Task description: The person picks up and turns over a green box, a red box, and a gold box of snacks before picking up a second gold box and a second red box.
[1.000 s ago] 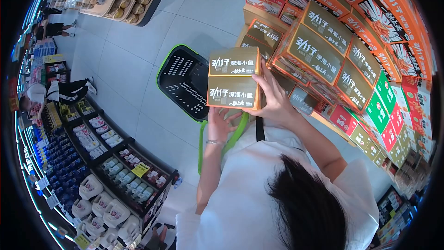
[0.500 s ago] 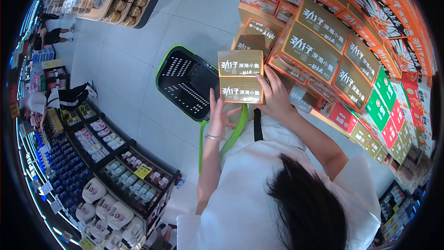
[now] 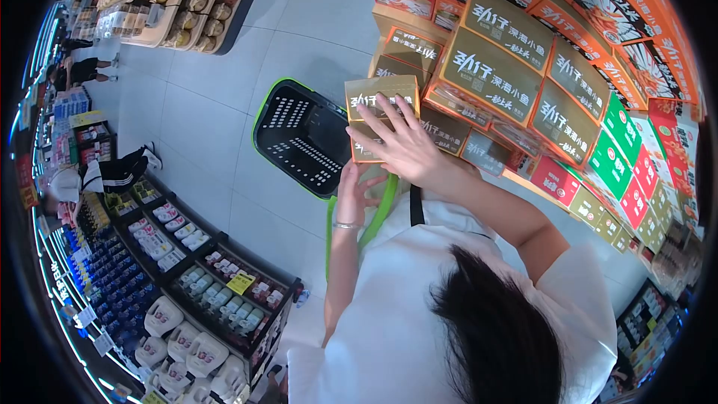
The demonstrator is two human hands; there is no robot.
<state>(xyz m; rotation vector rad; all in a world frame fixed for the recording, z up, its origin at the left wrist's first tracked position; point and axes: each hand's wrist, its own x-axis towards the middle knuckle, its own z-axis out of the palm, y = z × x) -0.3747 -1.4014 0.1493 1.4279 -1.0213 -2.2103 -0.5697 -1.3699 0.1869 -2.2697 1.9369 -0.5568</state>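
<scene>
A brown-gold snack box [image 3: 380, 84] with white lettering and two matching panels is held up in front of my chest. Its near edge meets the fingertips of my left hand [image 3: 354, 191], which are curled partly under it. Across the box's top lies my right hand [image 3: 404, 142], fingers spread wide and covering much of the print. A green basket handle [image 3: 387, 206] loops by my left wrist. Beyond the box hangs the black shopping basket [image 3: 288, 135] with a green rim; I see nothing in the visible part of it.
Stacked brown-gold boxes [image 3: 490, 78] stand to the right, backed by orange cartons [image 3: 636, 11]. Green and red cartons [image 3: 615, 146] continue nearer. Bread shelves [image 3: 191, 7] are at the far left, bottle shelves [image 3: 217, 292] at the near left. Another person [image 3: 112, 172] stands at the left.
My right hand has moved from the box's right side to spread over its top. My left hand has come under the near edge. The box has shifted slightly left.
</scene>
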